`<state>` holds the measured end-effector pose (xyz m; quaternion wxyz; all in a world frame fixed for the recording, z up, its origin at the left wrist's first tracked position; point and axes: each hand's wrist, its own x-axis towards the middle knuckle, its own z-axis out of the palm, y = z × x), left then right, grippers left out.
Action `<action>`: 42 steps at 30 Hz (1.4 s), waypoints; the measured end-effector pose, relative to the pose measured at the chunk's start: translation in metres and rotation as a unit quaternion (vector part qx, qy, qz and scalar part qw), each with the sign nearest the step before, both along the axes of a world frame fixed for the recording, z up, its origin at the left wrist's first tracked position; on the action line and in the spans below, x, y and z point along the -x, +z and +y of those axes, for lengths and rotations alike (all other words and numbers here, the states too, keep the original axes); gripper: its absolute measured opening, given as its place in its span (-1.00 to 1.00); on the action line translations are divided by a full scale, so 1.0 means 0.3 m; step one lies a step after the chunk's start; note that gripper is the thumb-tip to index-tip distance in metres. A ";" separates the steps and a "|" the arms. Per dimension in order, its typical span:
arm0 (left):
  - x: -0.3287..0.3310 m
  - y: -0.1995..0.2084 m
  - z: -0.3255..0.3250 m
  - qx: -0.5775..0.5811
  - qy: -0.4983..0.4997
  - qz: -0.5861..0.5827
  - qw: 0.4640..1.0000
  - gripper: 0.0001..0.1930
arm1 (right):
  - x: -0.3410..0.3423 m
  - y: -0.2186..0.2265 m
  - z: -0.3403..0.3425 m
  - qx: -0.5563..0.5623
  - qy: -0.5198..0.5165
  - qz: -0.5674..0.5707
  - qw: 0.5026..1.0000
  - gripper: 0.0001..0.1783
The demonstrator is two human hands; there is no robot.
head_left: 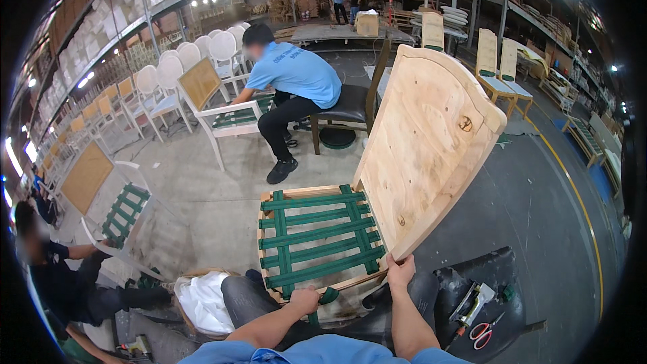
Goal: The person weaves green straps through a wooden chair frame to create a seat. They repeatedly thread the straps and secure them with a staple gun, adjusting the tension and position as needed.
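In front of me stands a bare wooden chair with a tall plywood back (431, 135) and a seat frame laced with green webbing (317, 232). My left hand (305, 300) is closed at the seat's near edge, around a green webbing strap (328, 296) whose loose end sticks out beside it. At the near lower corner of the back, my right hand (401, 272) grips the chair frame, fingers partly hidden behind the wood. To my right, a staple gun (474, 305) and scissors (482, 336) with red-and-white handles lie on a dark padded surface (502, 276).
A basket with white cloth (205, 300) stands by my left leg. One co-worker (296, 77) bends over a white armchair (229, 118) ahead; another (60, 276) works at a webbed chair (121, 212) on the left. Rows of chairs and shelving (162, 7) stand beyond.
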<state>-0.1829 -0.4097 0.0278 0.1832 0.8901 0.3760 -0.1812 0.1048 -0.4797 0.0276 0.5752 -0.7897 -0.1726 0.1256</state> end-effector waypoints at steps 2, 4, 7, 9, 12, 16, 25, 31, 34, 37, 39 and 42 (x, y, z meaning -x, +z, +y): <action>0.003 -0.003 -0.006 -0.010 0.009 -0.003 1.000 -0.71 | 0.002 -0.005 0.003 -0.023 0.000 -0.005 1.000 -0.56; 0.022 -0.016 0.002 -0.027 0.003 -0.001 1.000 -0.70 | 0.019 -0.004 0.007 0.008 -0.003 0.023 1.000 -0.55; -0.003 -0.017 0.007 -0.089 0.001 -0.154 0.984 -0.75 | -0.025 -0.009 -0.011 -0.083 0.002 0.100 0.992 -0.43; 0.045 0.008 -0.003 -0.065 0.027 -0.249 0.966 -0.75 | 0.046 0.029 -0.022 -0.005 -0.014 0.127 0.992 -0.23; 0.018 0.090 -0.040 0.192 0.216 -0.370 0.883 -0.73 | 0.126 0.040 -0.111 0.053 0.006 0.111 0.992 -0.32; 0.008 0.174 -0.060 0.396 0.335 -0.487 0.702 -0.81 | 0.306 0.108 -0.136 -0.061 0.339 0.235 0.909 -0.58; -0.012 0.196 0.048 0.444 0.396 -0.501 0.629 -0.89 | 0.366 0.020 -0.113 0.089 0.522 0.149 0.835 -0.74; -0.103 0.176 0.227 0.308 0.359 -0.422 0.773 -0.79 | 0.328 -0.028 -0.089 0.180 0.477 0.195 0.838 -0.72; -0.140 0.084 0.310 0.219 0.293 -0.372 0.853 -0.71 | 0.298 -0.064 -0.090 0.247 0.458 0.151 0.840 -0.63; -0.173 -0.009 0.338 0.089 0.170 -0.307 0.932 -0.65 | 0.273 -0.104 -0.077 0.357 0.450 0.110 0.811 -0.55; -0.162 -0.068 0.329 0.041 0.169 -0.270 0.947 -0.65 | 0.295 -0.110 -0.069 0.363 0.425 0.063 0.827 -0.53; -0.207 -0.089 0.327 0.035 0.173 -0.235 0.956 -0.65 | 0.281 -0.117 -0.047 0.312 0.397 0.075 0.860 -0.52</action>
